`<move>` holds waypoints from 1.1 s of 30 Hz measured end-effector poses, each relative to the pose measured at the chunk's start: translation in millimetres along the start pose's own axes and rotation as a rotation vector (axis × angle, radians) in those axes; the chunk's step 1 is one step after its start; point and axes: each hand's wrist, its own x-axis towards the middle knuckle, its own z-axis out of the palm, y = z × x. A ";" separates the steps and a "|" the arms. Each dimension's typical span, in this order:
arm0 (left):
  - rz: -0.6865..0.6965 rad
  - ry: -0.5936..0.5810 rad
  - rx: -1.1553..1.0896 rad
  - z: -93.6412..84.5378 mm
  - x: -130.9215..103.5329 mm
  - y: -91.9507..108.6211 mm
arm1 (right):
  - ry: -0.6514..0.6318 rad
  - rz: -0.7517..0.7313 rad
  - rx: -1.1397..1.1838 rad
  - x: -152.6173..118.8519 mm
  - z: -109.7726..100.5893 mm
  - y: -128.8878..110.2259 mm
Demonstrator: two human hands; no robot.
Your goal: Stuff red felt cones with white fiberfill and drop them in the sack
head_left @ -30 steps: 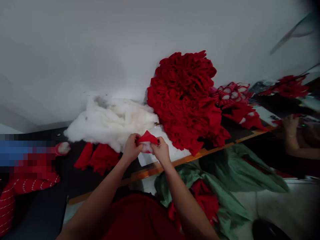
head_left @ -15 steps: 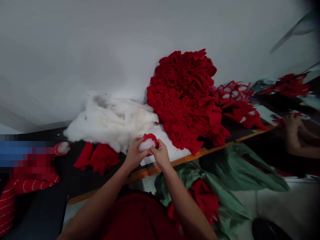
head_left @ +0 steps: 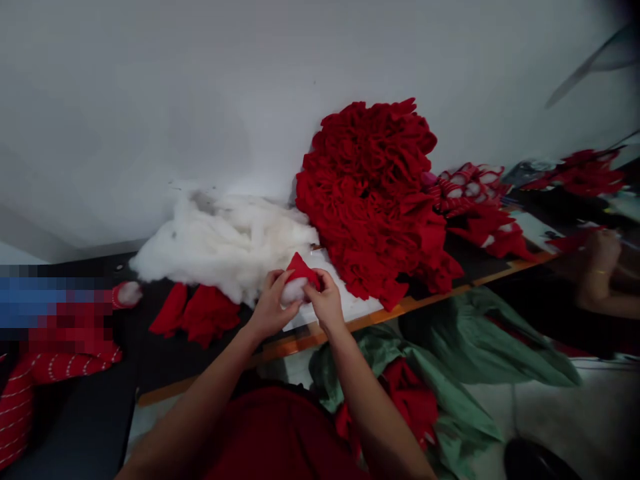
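Between my two hands is a small red felt piece (head_left: 299,266) with a pointed top, and a tuft of white stuffing (head_left: 294,291) bulges from its near side. My left hand (head_left: 271,303) is closed on its left edge, thumb against the stuffing. On the other edge, my right hand (head_left: 324,299) pinches the felt, its fingertips partly hidden. Just behind the hands lies a large heap of white fiber stuffing (head_left: 225,240). A tall pile of red felt pieces (head_left: 373,200) rises to the right of it.
Several red pieces (head_left: 200,313) lie left of my hands on the dark table. Striped red stuffed items (head_left: 470,185) sit farther right. A green sack (head_left: 430,380) with red pieces hangs below the table edge. A co-worker's hand (head_left: 603,257) is at far right.
The red felt piece has turned in my hands, so its pointed tip now stands up above the stuffing. My right fingers have shifted along its edge. The co-worker's hand moved slightly right.
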 end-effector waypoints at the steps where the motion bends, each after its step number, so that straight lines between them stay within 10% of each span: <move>1: -0.028 -0.036 -0.107 -1.4 -0.7 0.5 | 0.027 0.004 0.015 1.3 -0.8 0.9; 6: -0.204 0.058 -0.345 -2.6 -0.8 -3.0 | 0.026 -0.008 0.012 -8.2 6.6 1.9; 13: -0.169 0.360 0.167 5.1 3.4 -1.0 | 0.139 -0.095 -0.221 -21.2 16.5 1.1; 21: -0.111 -0.203 0.042 -24.3 2.1 5.7 | -0.072 -0.194 -0.182 -12.8 -2.0 1.9; 33: -0.173 0.295 0.141 -8.4 0.2 -2.4 | 0.110 0.064 0.084 -11.6 13.7 2.1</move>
